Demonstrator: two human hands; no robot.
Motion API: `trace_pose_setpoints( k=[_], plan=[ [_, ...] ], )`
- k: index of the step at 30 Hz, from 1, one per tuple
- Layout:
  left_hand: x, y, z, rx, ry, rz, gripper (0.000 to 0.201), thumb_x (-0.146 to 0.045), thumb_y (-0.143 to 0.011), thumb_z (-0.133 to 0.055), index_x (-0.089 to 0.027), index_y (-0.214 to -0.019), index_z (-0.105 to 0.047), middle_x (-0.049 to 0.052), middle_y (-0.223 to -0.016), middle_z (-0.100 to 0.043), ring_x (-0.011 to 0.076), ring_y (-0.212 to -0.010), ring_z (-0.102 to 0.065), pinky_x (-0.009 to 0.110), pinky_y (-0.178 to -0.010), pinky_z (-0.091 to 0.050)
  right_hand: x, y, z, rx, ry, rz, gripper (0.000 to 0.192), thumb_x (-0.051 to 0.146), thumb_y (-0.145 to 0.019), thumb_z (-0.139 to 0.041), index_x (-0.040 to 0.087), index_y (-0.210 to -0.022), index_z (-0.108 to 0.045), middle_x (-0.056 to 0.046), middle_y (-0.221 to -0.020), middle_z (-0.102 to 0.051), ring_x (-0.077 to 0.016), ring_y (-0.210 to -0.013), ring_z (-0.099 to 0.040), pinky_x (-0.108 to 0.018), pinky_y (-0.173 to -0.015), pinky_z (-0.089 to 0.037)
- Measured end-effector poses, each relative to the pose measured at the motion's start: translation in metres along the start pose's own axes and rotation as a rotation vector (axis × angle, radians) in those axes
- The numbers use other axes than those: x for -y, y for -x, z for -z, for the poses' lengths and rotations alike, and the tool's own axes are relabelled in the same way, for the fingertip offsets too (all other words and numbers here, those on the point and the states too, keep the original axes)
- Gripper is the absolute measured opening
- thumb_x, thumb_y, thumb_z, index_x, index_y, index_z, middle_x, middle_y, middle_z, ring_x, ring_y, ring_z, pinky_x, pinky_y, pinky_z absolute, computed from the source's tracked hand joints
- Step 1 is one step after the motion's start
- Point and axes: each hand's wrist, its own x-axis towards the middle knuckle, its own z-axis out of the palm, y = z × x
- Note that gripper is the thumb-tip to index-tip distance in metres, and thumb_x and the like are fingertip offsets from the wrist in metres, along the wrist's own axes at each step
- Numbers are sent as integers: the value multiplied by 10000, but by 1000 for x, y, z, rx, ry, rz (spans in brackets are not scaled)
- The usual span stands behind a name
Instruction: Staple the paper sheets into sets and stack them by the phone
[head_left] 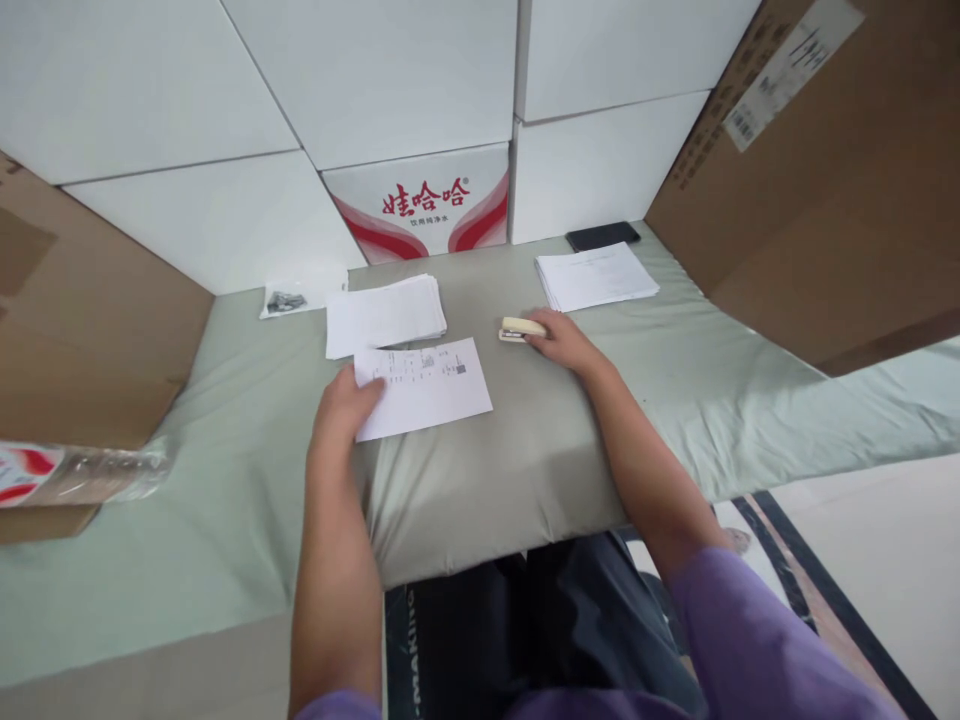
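My left hand [345, 405] grips the left edge of a white printed paper [431, 400], thumb on top. Small text and a dark square code show on its upper part; whether it is one sheet or more I cannot tell. My right hand [561, 340] is closed around the rear end of a cream stapler [517, 328], whose front points left toward the paper. Just behind the held paper lies a stack of white papers [386, 312]. A second paper stack [596, 276] rests beyond my right hand.
A black phone [603, 236] lies by the back boxes. At the left is a clear bag [289, 298] with small dark pieces. White cartons [427, 205] line the back of the cloth-covered surface [480, 500]. Brown cardboard boxes stand at left [82, 320] and right [832, 200].
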Motion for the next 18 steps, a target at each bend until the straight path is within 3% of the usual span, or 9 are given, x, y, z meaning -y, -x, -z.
trace_pose_setpoints(
  k=[1, 3, 5, 7, 10, 12, 18],
  plan=[
    [-6, 2, 0, -135, -140, 62, 368, -317, -659, -836, -202, -890, -574, 91, -874, -676, 405, -1067, -649, 570, -989, -465, 5, 0, -2, -30, -85, 6, 316, 385, -847, -567, 154, -1041, -660, -124, -1088, -681, -256, -986, -591, -384, -915, -442],
    [-23, 9, -5, -351, -300, -10, 398, -301, -728, -800, -180, -1024, -563, 94, -1008, -617, 367, -1120, -591, 561, -1025, -424, 17, 1, -6, -65, -267, 4, 337, 457, -861, -580, 162, -1015, -636, -91, -1004, -682, -228, -896, -599, -350, -840, -464],
    [-42, 18, -18, -406, -271, -147, 270, -291, -821, -739, -192, -1021, -586, 41, -928, -567, 262, -1001, -583, 452, -970, -444, 33, 3, -12, -17, -459, 1, 344, 512, -886, -576, 181, -973, -604, -40, -849, -653, -192, -766, -582, -320, -741, -463],
    [-59, 28, -34, -293, -102, -208, 163, -343, -900, -667, -213, -986, -623, -18, -739, -517, 172, -740, -540, 332, -778, -461, 50, 5, -19, 90, -635, 8, 354, 551, -907, -569, 200, -951, -572, 4, -722, -585, -162, -647, -536, -296, -643, -441],
    [-76, 42, -57, -68, 183, -291, 260, -450, -922, -643, -235, -1064, -678, -8, -795, -586, 145, -730, -559, 257, -640, -428, 72, 10, -29, 235, -741, 66, 369, 578, -903, -598, 211, -920, -563, 25, -685, -521, -137, -590, -480, -271, -564, -392],
    [-82, 49, -67, -20, 224, -355, 304, -478, -898, -679, -231, -1072, -705, 10, -858, -612, 141, -765, -572, 244, -610, -416, 82, 13, -34, 288, -691, 141, 369, 570, -897, -621, 204, -886, -574, 20, -703, -514, -130, -615, -468, -261, -572, -373],
    [-87, 55, -74, 2, 232, -393, 226, -417, -925, -658, -207, -870, -722, 25, -843, -619, 130, -739, -568, 233, -555, -407, 91, 16, -45, 172, -493, 255, 404, 597, -919, -571, 194, -880, -580, -8, -790, -552, -148, -729, -484, -268, -666, -374]
  ],
)
